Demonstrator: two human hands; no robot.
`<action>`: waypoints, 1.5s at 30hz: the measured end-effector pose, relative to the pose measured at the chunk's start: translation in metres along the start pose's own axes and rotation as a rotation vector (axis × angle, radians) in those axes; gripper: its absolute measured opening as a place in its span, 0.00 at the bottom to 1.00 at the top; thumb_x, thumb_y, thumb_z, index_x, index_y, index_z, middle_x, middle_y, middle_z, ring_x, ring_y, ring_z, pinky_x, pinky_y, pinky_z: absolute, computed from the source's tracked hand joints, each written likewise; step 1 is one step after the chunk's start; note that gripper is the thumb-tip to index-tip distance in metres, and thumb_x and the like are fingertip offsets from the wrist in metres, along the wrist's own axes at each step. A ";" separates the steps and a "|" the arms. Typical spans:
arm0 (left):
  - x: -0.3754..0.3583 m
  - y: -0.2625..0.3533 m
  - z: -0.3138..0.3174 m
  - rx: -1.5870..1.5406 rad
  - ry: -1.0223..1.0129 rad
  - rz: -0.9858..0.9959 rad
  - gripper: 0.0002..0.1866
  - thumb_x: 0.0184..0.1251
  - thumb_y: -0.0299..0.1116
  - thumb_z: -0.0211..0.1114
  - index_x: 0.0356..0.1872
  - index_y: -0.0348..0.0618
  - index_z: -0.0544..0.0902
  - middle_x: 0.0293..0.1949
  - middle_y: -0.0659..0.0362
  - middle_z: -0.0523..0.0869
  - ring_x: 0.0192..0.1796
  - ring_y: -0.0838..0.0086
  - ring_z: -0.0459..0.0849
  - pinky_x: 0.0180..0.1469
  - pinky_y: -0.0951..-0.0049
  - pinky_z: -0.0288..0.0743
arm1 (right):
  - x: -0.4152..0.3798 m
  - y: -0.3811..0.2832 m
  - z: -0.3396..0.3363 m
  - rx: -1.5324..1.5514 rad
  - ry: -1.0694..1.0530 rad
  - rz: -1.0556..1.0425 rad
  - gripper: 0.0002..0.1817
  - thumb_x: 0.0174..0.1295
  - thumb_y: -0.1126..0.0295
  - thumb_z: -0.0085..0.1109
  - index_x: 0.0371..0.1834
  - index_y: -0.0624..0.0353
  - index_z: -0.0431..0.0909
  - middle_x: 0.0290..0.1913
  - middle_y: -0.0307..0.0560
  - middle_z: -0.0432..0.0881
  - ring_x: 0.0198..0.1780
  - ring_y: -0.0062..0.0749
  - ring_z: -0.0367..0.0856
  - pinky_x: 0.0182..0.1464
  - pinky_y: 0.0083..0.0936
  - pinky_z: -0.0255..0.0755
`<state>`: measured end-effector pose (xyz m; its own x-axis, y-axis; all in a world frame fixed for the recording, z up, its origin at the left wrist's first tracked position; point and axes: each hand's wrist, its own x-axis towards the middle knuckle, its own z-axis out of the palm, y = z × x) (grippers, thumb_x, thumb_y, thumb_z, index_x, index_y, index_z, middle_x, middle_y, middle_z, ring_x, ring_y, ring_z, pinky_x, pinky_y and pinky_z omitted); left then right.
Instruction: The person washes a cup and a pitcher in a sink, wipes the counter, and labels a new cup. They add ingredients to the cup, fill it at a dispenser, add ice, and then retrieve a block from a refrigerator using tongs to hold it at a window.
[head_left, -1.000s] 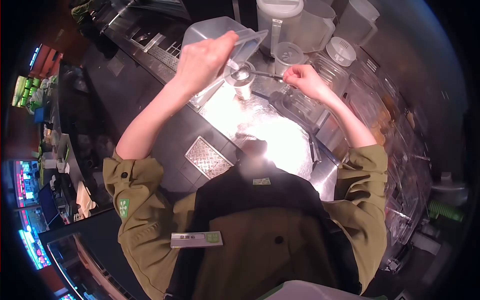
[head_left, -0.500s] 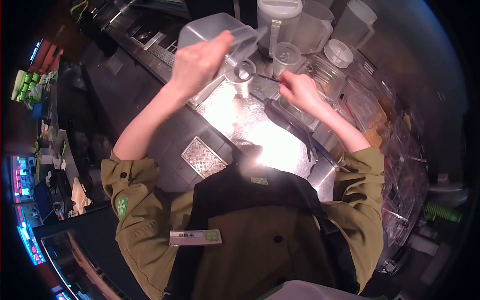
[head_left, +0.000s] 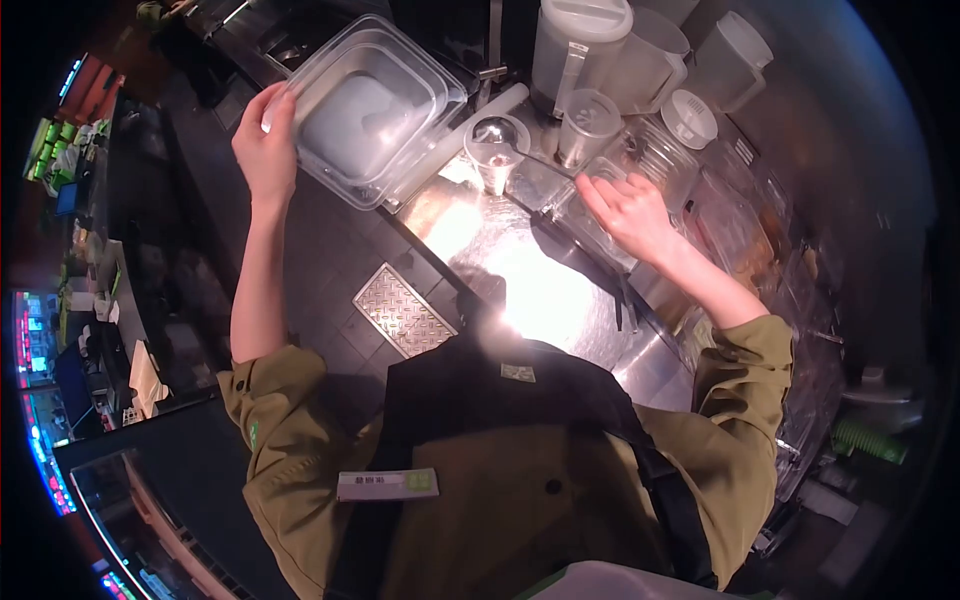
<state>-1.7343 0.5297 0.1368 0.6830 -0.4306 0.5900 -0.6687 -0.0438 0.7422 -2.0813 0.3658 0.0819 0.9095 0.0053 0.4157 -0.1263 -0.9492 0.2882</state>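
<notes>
A clear rectangular plastic container (head_left: 372, 105) hangs over the left edge of the steel counter, its open top turned toward me. My left hand (head_left: 266, 148) grips its left rim, thumb and fingers closed round the edge. In my right hand (head_left: 627, 215) is the thin handle of a ladle (head_left: 498, 131), pinched with the fingers curled. The shiny bowl of the ladle sits at the mouth of a clear cup (head_left: 494, 172), which stands upright on the counter. Another clear cup (head_left: 590, 120) with a printed mark stands just behind and to the right.
Large plastic pitchers (head_left: 580, 55) line the back of the steel counter (head_left: 540, 270). A white round strainer-like lid (head_left: 690, 118) and stacked clear containers (head_left: 730, 215) crowd the right side. Below, a metal floor plate (head_left: 403, 310) lies left of the counter.
My left hand has swung left with the container, which has turned so its inside faces me. My right hand has shifted slightly right and down, the ladle bowl staying at the cup.
</notes>
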 end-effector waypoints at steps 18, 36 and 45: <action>0.005 0.026 0.002 -0.402 -0.270 -0.153 0.16 0.61 0.31 0.56 0.46 0.30 0.72 0.42 0.49 0.80 0.49 0.74 0.75 0.53 0.79 0.65 | -0.019 0.045 -0.132 1.126 0.232 0.897 0.09 0.53 0.78 0.52 0.37 0.69 0.77 0.25 0.43 0.78 0.28 0.20 0.76 0.32 0.14 0.69; -0.228 0.154 0.363 -0.349 -1.327 0.270 0.13 0.59 0.36 0.57 0.44 0.43 0.77 0.38 0.55 0.82 0.43 0.71 0.78 0.47 0.73 0.69 | -0.268 -0.039 -0.108 0.843 0.264 1.590 0.16 0.57 0.60 0.49 0.35 0.63 0.76 0.31 0.43 0.80 0.34 0.24 0.76 0.38 0.20 0.67; -0.271 0.103 0.406 -0.501 -1.415 -0.069 0.11 0.58 0.32 0.58 0.41 0.42 0.79 0.35 0.58 0.82 0.38 0.75 0.77 0.44 0.77 0.69 | -0.332 -0.142 -0.048 -0.042 -0.041 1.519 0.16 0.55 0.66 0.53 0.46 0.59 0.73 0.51 0.46 0.73 0.54 0.37 0.68 0.54 0.32 0.61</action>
<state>-2.1078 0.2758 -0.0754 -0.3277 -0.9446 -0.0185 -0.2808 0.0787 0.9565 -2.3841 0.5142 -0.0558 -0.0791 -0.9481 0.3080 -0.9345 -0.0370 -0.3540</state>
